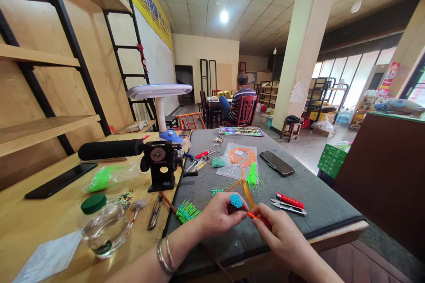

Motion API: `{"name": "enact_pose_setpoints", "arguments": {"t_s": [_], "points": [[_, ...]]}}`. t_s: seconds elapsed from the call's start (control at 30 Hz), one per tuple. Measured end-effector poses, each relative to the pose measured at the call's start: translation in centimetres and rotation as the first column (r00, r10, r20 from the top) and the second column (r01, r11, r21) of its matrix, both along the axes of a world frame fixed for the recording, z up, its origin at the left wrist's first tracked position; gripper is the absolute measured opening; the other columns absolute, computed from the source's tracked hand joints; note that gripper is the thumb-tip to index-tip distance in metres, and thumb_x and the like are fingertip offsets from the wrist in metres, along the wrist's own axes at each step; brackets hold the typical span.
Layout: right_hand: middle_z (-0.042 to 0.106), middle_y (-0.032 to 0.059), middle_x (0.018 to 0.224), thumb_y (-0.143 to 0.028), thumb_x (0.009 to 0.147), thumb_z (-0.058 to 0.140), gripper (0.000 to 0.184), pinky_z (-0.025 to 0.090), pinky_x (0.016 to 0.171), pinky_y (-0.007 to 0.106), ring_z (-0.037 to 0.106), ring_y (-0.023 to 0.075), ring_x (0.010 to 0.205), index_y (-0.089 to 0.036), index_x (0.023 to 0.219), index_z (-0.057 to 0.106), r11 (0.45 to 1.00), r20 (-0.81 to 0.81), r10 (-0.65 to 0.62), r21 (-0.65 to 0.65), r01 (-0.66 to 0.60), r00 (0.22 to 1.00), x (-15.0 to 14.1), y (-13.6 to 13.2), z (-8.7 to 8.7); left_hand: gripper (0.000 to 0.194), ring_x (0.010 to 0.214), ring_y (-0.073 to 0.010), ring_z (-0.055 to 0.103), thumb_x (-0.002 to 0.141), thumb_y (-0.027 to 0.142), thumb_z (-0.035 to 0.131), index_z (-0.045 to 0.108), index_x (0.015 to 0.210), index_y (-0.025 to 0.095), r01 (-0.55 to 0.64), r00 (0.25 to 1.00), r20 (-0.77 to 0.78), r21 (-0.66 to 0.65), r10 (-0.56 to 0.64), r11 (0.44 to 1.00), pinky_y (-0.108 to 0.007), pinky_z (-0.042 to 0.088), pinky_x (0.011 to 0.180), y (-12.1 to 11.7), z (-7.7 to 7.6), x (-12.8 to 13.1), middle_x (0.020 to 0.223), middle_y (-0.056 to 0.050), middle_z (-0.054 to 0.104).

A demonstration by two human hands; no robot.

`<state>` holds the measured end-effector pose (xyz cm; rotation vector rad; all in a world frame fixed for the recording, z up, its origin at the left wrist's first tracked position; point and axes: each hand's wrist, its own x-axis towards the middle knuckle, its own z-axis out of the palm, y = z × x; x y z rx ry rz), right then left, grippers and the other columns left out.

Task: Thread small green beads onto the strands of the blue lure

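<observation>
My left hand (217,216) is closed around a small dark holder topped with a blue-green beaded cluster (236,200). My right hand (282,232) pinches a thin red-orange tool (257,217) whose tip points at that cluster. Both hands hover over the grey mat (315,199) near its front edge. An orange cord (247,192) runs from the hands up to a clear bag (239,159) with orange cord coiled inside. Green bristle bundles (253,177) lie beside it.
Snips (287,206) and a red lighter (290,200) lie right of my hands, a phone (276,162) farther back. A black winding device (161,163), glass jar (105,227), green lid (93,203) and another phone (61,180) sit on the wooden table. A person sits far back.
</observation>
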<state>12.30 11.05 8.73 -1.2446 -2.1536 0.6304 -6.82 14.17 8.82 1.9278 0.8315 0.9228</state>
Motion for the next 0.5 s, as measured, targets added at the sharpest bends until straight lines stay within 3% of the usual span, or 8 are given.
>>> {"name": "enact_pose_setpoints", "arguments": {"t_s": [0.3,0.5], "points": [[0.04,-0.0067,0.055,-0.034,0.09,0.043,0.024,0.023,0.051,0.023,0.036,0.0106,0.053,-0.019,0.077,0.056,0.997,-0.061,0.009,-0.075,-0.013,0.998,0.3,0.1,-0.8,0.012,0.063,-0.0126,0.051,0.076,0.021,0.061,0.067,0.08,0.012,-0.01,0.998,-0.066,0.122,0.018,0.992,-0.022,0.039,0.06,0.1,-0.4,0.0,0.072,-0.004,0.063],[0.038,-0.007,0.053,-0.032,0.09,0.043,0.022,0.021,0.047,0.022,0.034,0.0098,0.051,-0.019,0.078,0.056,0.992,-0.14,0.01,-0.125,-0.028,0.99,1.0,0.6,-2.0,0.012,0.057,-0.0103,0.043,0.076,0.023,0.06,0.064,0.079,0.012,-0.019,0.998,-0.059,0.045,0.022,0.999,-0.022,0.034,0.054,0.2,-0.5,-0.2,0.065,0.0,0.056]]}}
